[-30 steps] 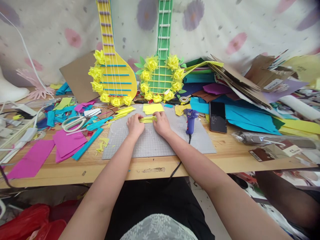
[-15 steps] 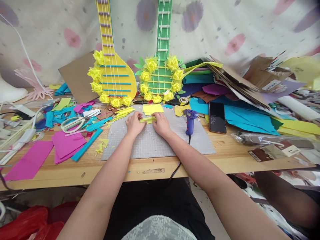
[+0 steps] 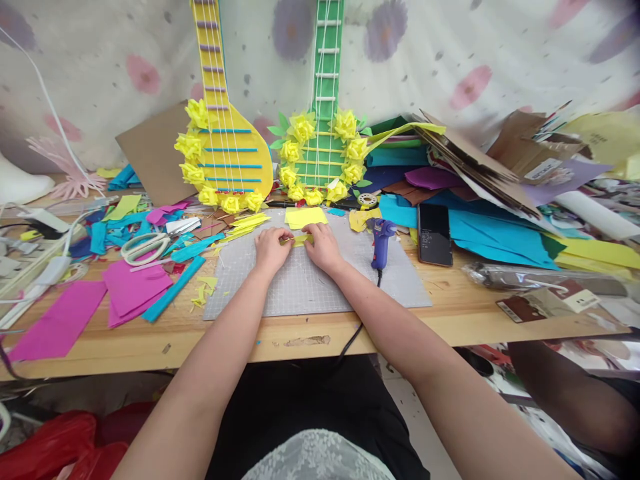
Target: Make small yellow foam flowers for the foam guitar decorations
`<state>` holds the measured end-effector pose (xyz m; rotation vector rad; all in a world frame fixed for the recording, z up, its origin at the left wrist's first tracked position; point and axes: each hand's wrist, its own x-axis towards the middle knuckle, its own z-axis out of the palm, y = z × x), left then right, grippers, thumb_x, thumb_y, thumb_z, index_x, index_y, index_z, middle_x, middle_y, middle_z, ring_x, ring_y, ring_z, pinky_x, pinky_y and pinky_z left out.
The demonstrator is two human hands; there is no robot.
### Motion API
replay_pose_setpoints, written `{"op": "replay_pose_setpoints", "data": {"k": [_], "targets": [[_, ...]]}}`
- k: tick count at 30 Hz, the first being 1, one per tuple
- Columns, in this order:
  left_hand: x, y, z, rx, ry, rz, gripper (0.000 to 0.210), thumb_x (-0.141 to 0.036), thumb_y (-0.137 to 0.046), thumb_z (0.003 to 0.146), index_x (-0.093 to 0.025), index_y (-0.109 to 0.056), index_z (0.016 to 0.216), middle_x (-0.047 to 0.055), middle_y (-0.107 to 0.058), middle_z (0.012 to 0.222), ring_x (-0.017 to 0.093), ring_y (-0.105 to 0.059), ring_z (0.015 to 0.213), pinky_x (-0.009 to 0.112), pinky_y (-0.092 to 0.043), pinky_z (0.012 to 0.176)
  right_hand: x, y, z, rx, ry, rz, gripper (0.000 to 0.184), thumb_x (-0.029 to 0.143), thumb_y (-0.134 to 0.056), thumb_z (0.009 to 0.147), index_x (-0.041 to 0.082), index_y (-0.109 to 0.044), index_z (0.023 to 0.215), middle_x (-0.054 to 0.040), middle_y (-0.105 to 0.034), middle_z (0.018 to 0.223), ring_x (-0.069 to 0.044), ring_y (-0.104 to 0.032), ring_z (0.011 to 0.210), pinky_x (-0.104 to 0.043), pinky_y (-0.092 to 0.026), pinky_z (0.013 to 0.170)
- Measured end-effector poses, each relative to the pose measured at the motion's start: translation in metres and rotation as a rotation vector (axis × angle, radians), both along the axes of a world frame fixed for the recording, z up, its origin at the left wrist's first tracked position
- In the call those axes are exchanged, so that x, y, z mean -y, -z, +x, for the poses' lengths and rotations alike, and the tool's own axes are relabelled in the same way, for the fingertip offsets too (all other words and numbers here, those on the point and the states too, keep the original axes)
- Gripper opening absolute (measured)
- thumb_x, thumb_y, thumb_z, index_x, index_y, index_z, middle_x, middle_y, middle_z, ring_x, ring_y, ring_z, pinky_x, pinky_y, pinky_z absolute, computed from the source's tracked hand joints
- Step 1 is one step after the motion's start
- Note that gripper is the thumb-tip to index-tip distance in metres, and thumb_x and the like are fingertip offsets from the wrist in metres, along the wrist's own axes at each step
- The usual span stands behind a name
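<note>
Between my hands a small strip of yellow paper (image 3: 300, 241) stretches low over the grey cutting mat (image 3: 300, 293). My left hand (image 3: 272, 251) pinches its left end, and my right hand (image 3: 323, 248) grips the right end; the fingertips partly cover it. Just behind lies a flat yellow paper piece (image 3: 306, 218). A purple glue gun (image 3: 381, 243) stands on the mat to the right of my right hand. Yellow paper strips (image 3: 249, 227) lie behind and left of my left hand.
A yellow paper guitar (image 3: 240, 157) and a green one (image 3: 324, 157), both trimmed with yellow paper flowers, lean at the back. Scissors (image 3: 145, 249) and magenta sheets (image 3: 135, 287) lie left. A phone (image 3: 435, 235), blue sheets (image 3: 495, 230) and stacked cardboard (image 3: 475, 163) are right.
My left hand has shifted slightly, its fingers now lower and more curled around the strip's end. The yellow strip looks narrower between the hands. Other things stay in place.
</note>
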<state>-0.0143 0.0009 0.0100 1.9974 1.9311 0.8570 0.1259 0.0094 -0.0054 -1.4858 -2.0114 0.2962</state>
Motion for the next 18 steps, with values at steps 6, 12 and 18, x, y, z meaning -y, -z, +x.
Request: {"op": "replay_pose_setpoints", "data": {"k": [6,12,18], "targets": [[-0.0011,0.0056,-0.0018,-0.036,0.061,0.054,0.012,-0.017,-0.054,0.07,-0.022,-0.062,0.076,0.003,-0.062,0.085,0.021,-0.05,0.09,0.035,-0.036,0.082,-0.0018,0.0005,0.0004,-0.001,0.027,-0.004,0.016,0.012,-0.044,0.076,0.019,-0.058,0.081,-0.0073,-0.055,0.092,-0.022,-0.044,0.093,-0.033,-0.039,0.078],[-0.0017,0.0084,-0.0034,-0.056,0.019,0.035,0.008,-0.015,-0.051,0.068,-0.02,-0.054,0.074,0.004,-0.059,0.084,0.022,-0.049,0.087,0.034,-0.038,0.079,-0.0027,0.0016,0.0026,-0.006,0.011,0.035,0.015,0.01,-0.043,0.072,0.019,-0.055,0.077,-0.0064,-0.056,0.086,-0.021,-0.044,0.089,-0.032,-0.037,0.077],[-0.0033,0.0108,-0.005,-0.069,0.028,0.034,0.006,-0.015,-0.049,0.07,-0.02,-0.051,0.072,0.004,-0.058,0.083,0.022,-0.049,0.087,0.034,-0.037,0.078,-0.003,0.0012,0.0042,-0.041,0.001,0.02,0.009,0.016,-0.048,0.07,0.02,-0.053,0.075,-0.0043,-0.058,0.082,-0.02,-0.046,0.085,-0.032,-0.037,0.076]]}}
